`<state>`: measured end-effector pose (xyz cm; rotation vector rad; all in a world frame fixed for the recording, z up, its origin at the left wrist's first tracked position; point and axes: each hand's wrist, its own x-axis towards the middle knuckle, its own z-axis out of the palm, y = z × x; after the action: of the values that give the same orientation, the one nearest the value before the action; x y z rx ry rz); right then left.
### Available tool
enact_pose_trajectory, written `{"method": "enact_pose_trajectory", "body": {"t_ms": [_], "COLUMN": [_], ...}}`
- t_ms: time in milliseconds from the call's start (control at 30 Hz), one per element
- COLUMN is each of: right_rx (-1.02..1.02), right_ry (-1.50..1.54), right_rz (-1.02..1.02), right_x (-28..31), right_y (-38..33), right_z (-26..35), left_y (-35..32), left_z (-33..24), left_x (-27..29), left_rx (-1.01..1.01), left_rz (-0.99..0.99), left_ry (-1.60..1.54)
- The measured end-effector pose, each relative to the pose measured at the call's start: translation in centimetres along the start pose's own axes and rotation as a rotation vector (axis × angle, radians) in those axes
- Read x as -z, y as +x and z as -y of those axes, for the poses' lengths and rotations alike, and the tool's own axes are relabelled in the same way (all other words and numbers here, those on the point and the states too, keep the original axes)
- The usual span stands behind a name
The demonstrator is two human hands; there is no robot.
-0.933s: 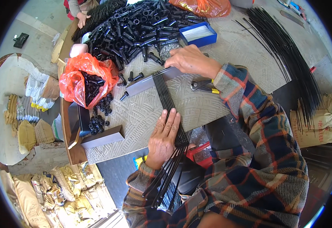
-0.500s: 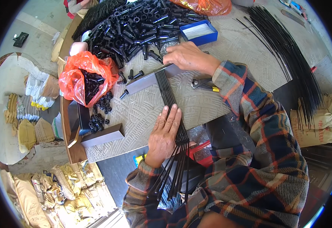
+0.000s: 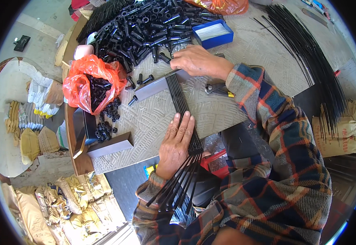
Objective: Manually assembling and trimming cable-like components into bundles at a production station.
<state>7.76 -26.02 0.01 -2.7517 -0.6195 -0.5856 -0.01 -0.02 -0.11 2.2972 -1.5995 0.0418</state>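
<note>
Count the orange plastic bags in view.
2. One orange bag holding black parts lies at the table's left edge; another sits at the top edge, cut off. Others may be hidden.

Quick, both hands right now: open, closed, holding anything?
Left hand: open, flat on the bundle of thin black rods.
Right hand: curled at the rods' far ends against the grey metal bar; grip cannot be told.

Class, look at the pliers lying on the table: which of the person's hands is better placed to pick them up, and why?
Probably the right hand. It rests at the far end of the black rods, close beside the pliers. The left hand lies flat on the rods nearer the body, farther from the pliers, pinning the rods down.
</note>
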Motion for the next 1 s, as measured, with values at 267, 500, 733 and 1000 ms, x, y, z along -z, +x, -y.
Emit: {"method": "enact_pose_trajectory", "body": {"t_ms": [267, 500, 733, 1000], "right_rx": [-0.021, 0.047, -0.389, -0.271], "right_ry": [0.244, 0.095, -0.188, -0.401], "right_rz": [-0.222, -0.154, -0.163, -0.058], "right_x": [-0.4, -1.0, 4.9, 5.2], "right_y": [0.9, 0.3, -3.2, -2.9], "right_z": [0.8, -1.0, -10.5, -11.3], "left_y": [0.0, 0.1, 0.9, -0.4], "left_z": [0.0, 0.5, 0.1, 0.5], "left_x": [0.1, -0.2, -0.7, -1.5], "left_rx": [0.002, 0.005, -0.015, -0.016], "left_rz": [0.003, -0.034, -0.096, -0.147], "left_ry": [0.003, 0.021, 0.092, 0.163]}}
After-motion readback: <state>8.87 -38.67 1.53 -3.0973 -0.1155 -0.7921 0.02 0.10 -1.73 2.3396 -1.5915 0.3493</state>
